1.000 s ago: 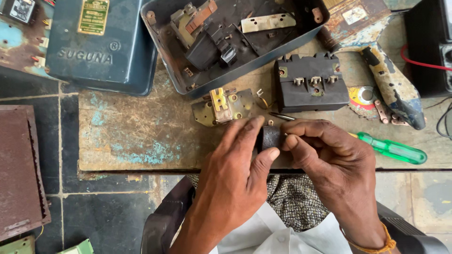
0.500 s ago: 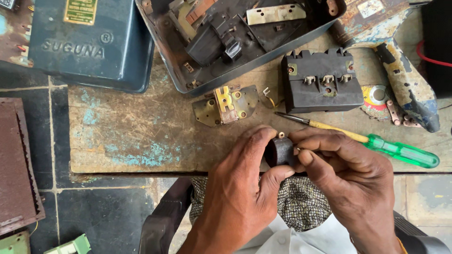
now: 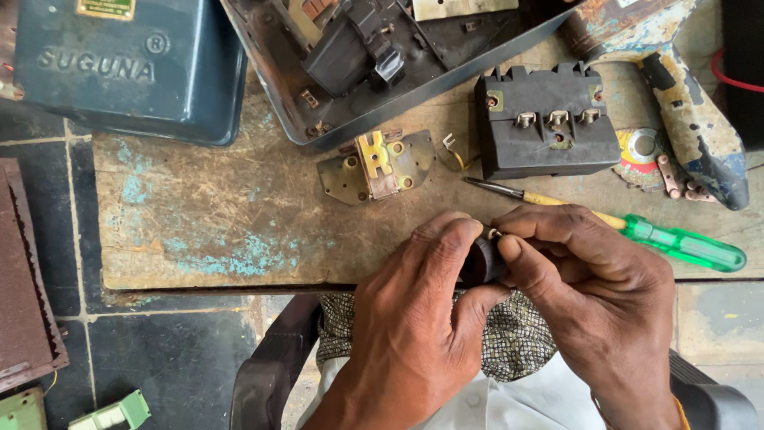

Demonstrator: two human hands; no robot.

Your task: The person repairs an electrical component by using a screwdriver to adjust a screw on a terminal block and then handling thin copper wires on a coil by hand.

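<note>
Both hands closed on small black rounded plastic part [image 3: 480,261]: left hand [image 3: 414,318] bracing underneath, right hand [image 3: 593,295] fingertips pinching tiny brass piece [image 3: 494,234] squarely, without slipping.

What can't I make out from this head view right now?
- Small black part: mostly covered by the left hand and right hand; its shape is unclear.
- Green-handled screwdriver: mid-shaft behind the right hand.
- Open metal box: upper part cut off by the top edge.
</note>
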